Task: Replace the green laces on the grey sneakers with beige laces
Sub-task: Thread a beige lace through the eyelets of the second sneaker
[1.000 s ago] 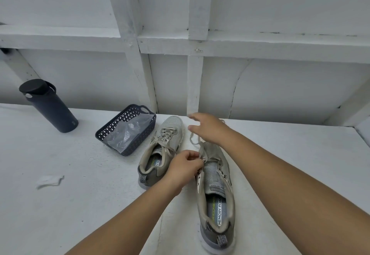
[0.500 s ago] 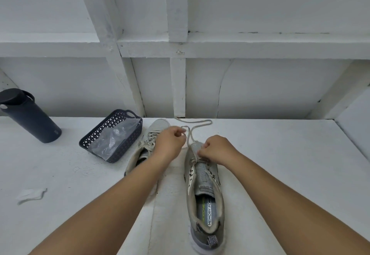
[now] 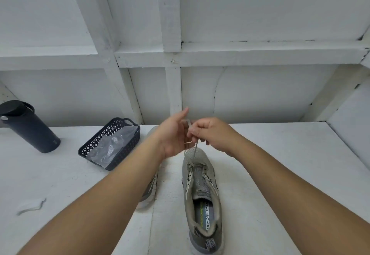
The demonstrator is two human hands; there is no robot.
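A grey sneaker (image 3: 202, 194) lies on the white table (image 3: 280, 164), toe pointing away from me. A beige lace (image 3: 194, 151) runs through its front eyelets, and its strands rise taut to my hands above the toe. My right hand (image 3: 212, 132) is curled and pinches the strands. Beside it, my left hand (image 3: 170, 136) has straight fingers against the lace, index pointing up. The second grey sneaker (image 3: 149, 192) lies to the left, mostly hidden behind my left forearm.
A dark lattice basket (image 3: 112, 166) holding a clear plastic bag (image 3: 112, 146) stands left of the shoes. A dark bottle (image 3: 30, 130) is at the far left by the wall. A small pale scrap (image 3: 30, 207) lies front left. White panelled walls close the back and right.
Both hands have lifted off the shoe and come together above its toe, pulling the lace strands upward and taut. The loop of lace that lay on the table is gone.
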